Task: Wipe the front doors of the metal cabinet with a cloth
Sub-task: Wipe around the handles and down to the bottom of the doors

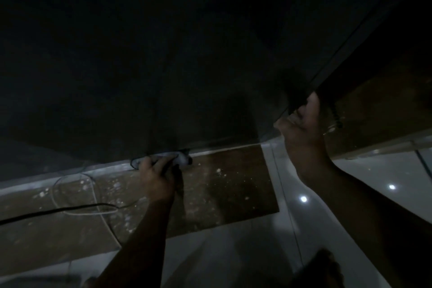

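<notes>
In dim light, a metal cabinet's dark front door (163, 65) fills the view above a speckled brown floor panel (222, 189). The right hand (301, 128) curls its fingers round the door's right edge, apparently to steady it. The left hand (156, 175), fingers bent over a pale cloth (181, 158), presses it against the door's bottom edge. A black cable (58, 210) trails nearby.

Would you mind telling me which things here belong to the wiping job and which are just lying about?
For the job: cloth, held by the left hand low against the cabinet door; right hand gripping the door's edge.
Lying about: black cable, white wire, speckled brown mat.
</notes>
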`<state>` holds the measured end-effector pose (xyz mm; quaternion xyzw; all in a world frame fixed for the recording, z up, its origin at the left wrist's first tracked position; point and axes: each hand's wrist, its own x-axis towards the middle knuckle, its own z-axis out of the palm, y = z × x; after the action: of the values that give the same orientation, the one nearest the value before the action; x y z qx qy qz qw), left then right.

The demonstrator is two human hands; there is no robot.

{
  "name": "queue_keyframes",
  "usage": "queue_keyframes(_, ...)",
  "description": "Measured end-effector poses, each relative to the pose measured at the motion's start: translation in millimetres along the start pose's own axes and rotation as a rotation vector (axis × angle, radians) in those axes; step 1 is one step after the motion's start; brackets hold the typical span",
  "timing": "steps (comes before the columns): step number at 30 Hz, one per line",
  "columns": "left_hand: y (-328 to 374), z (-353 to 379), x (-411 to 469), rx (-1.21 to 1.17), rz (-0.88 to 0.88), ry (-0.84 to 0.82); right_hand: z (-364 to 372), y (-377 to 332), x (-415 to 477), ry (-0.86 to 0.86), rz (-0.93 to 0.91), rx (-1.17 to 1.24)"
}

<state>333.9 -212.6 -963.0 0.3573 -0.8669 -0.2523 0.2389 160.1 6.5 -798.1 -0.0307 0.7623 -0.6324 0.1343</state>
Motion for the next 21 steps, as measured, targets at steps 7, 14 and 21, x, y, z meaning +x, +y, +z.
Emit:
queue_keyframes(7, 70, 26, -14, -0.737, -0.515, 0.143, 1, 0, 1, 0.004, 0.008, 0.041)
queue_keyframes(14, 156, 57, -24, -0.924, -0.511, 0.083, -3, 5, 1, -0.066, -0.017, 0.063)
queue_keyframes(21, 206, 98, -34, -0.693, -0.388, -0.112, -24, 0, 17, -0.138, 0.035, 0.050)
